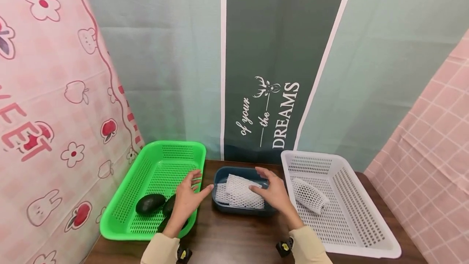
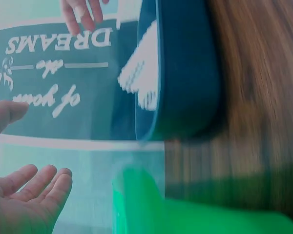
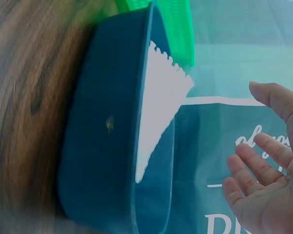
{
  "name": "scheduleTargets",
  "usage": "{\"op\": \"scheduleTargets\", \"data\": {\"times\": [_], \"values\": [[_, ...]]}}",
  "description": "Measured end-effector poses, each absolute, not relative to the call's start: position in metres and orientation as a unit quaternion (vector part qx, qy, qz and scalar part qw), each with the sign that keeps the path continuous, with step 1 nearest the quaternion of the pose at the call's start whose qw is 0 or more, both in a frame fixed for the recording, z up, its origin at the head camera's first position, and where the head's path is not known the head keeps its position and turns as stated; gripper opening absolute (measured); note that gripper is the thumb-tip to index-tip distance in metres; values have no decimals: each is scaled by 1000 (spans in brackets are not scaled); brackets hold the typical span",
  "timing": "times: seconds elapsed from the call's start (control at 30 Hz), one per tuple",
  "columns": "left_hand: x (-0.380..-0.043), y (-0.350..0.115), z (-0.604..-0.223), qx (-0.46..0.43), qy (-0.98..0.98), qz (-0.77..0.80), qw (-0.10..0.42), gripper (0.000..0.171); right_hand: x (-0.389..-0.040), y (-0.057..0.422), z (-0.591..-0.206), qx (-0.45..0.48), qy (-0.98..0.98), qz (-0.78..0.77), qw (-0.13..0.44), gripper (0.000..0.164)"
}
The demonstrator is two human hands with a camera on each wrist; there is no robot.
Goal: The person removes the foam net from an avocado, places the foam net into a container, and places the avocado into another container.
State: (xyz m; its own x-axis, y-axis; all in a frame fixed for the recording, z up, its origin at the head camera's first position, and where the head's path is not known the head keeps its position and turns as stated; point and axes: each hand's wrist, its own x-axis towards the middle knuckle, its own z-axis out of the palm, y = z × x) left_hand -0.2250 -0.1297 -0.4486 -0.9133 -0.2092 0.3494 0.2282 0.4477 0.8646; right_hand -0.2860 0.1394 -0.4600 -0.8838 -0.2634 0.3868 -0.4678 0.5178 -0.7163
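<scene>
My left hand (image 1: 188, 201) hovers with spread fingers over the right edge of the green basket (image 1: 122, 182), holding nothing. Below it and to its left lie dark, smooth oval fruits (image 1: 150, 204) that look like avocados, partly hidden by the hand and forearm. My right hand (image 1: 275, 192) reaches over the right end of a dark blue bin (image 1: 242, 212), its fingers apart and the palm turned inward. White foam net sleeves (image 1: 242, 192) lie in that bin, one poking above the rim in the right wrist view. Both palms face each other across the bin.
A white basket (image 1: 344, 227) stands at the right, with one white foam net sleeve (image 1: 310, 196) lying inside near its left wall. All containers rest on a brown wooden table (image 1: 234, 239). Printed curtains (image 1: 183, 72) hang close behind and at both sides.
</scene>
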Motion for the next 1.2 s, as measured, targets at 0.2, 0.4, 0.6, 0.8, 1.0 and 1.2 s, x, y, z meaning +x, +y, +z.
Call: {"op": "scheduleTargets", "data": {"times": [0.2, 0.4, 0.6, 0.8, 1.0, 1.2], "values": [[-221, -108, -443, -46, -818, -533, 211, 56, -283, 159, -455, 203, -865, 441, 124, 58], [-217, -90, -439, -78, -826, -515, 213, 56, -282, 174, -451, 190, -862, 451, 128, 57], [-217, -77, -441, -91, -824, -518, 210, 54, -279, 183, -448, 176, -856, 472, 117, 57], [-216, -62, -447, -103, -819, -529, 198, 54, -276, 195, -448, 161, -849, 490, 112, 56], [-218, -48, -447, -121, -821, -527, 182, 54, -295, 220, -482, 159, -863, 454, 153, 55], [-218, -35, -445, -133, -817, -537, 162, 55, -311, 245, -506, 146, -852, 474, 166, 54]]}}
